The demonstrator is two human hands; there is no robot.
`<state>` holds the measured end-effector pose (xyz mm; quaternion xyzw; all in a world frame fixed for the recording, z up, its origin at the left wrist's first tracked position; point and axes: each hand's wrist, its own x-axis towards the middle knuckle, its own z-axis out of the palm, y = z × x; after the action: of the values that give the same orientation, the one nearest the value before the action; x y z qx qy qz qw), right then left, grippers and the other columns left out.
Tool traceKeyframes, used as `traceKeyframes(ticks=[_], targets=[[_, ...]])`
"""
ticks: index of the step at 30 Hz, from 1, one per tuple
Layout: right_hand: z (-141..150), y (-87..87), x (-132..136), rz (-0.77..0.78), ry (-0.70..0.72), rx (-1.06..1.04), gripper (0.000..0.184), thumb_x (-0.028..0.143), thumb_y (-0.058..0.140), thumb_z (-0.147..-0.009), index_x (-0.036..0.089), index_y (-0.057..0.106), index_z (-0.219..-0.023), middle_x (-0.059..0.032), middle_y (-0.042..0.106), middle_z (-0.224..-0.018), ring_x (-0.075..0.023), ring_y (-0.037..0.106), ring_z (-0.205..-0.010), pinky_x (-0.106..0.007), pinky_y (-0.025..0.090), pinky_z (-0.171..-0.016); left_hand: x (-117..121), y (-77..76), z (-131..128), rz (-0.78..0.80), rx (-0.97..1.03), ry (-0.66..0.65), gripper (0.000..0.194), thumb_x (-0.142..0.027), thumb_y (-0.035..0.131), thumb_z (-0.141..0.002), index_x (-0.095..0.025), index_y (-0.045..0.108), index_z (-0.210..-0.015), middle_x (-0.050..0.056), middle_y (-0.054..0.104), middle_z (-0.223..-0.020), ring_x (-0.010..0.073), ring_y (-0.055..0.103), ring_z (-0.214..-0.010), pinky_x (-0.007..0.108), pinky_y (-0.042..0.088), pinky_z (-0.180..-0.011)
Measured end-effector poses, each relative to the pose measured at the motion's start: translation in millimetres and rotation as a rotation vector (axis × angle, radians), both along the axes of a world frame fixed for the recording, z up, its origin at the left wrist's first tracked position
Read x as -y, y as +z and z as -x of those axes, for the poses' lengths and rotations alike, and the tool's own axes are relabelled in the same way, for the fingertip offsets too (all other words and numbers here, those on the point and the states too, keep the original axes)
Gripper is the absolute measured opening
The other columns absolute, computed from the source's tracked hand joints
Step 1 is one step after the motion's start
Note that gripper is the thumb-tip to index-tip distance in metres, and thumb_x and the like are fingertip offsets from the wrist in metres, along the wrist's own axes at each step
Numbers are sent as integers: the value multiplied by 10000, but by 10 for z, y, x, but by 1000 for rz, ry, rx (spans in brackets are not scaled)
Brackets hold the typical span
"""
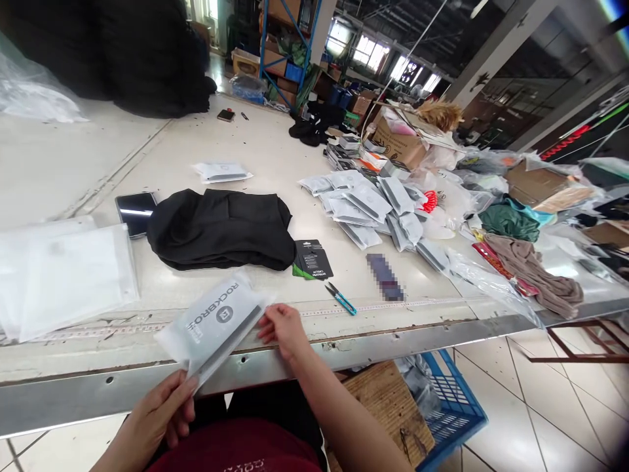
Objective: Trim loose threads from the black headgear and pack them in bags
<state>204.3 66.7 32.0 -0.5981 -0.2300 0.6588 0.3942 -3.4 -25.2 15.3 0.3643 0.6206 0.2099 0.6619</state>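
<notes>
My left hand (170,406) pinches the lower corner of a frosted plastic bag (211,321) printed with "ROCKBROS", and a folded grey-white item shows through it. At the bag's right end, the curled fingers of my right hand (287,328) are closed at its edge; the exact contact is partly hidden. Beyond the bag lies a folded black cloth (221,226). Beside the cloth are black and green header cards (312,260). Blue-handled thread snips (341,299) rest on the table to the right of the cards.
Flat frosted bags (73,282) lie at left, near a phone (135,213). Packed bags (363,200) are heaped at right, with one more packed bag (223,172) behind the cloth. The table's metal edge (344,351) runs before me, above a blue crate (457,400) and a wooden stool (388,406).
</notes>
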Motion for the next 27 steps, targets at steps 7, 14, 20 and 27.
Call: traceKeyframes(ticks=[7,14,20,27], targets=[[-95,1,4,-38,-52,26,293,413,610,-654,195,467,-788,53,586,-628,-98,567,-386,-184,394,-324,-31,299,32,-108,-173,-224,486,-658,499,-743,-186,513,-629,-2,530,-530,141,503,-483,231,394,-457],[7,19,213,-32,155,23,376,389,658,-602,174,487,-859,32,613,-575,-86,508,-327,-157,321,-278,-738,380,38,-595,-661,-143,722,-516,608,-704,-197,402,-1318,120,474,-1329,310,462,-1182,441,383,-980],[84,34,204,-114,241,178,519,392,724,-584,172,532,-1013,-4,633,-772,-111,561,-489,-197,416,-324,-787,261,17,-476,-584,-149,832,-483,700,-628,-166,387,-1331,149,541,-1257,327,517,-1124,445,407,-936],[114,60,182,-195,436,247,355,377,672,-657,160,620,-933,-43,675,-808,-167,598,-592,-257,479,-473,-497,409,-11,-488,-174,-9,616,-446,719,-649,-198,490,-1164,58,654,-1021,254,605,-928,342,477,-796]])
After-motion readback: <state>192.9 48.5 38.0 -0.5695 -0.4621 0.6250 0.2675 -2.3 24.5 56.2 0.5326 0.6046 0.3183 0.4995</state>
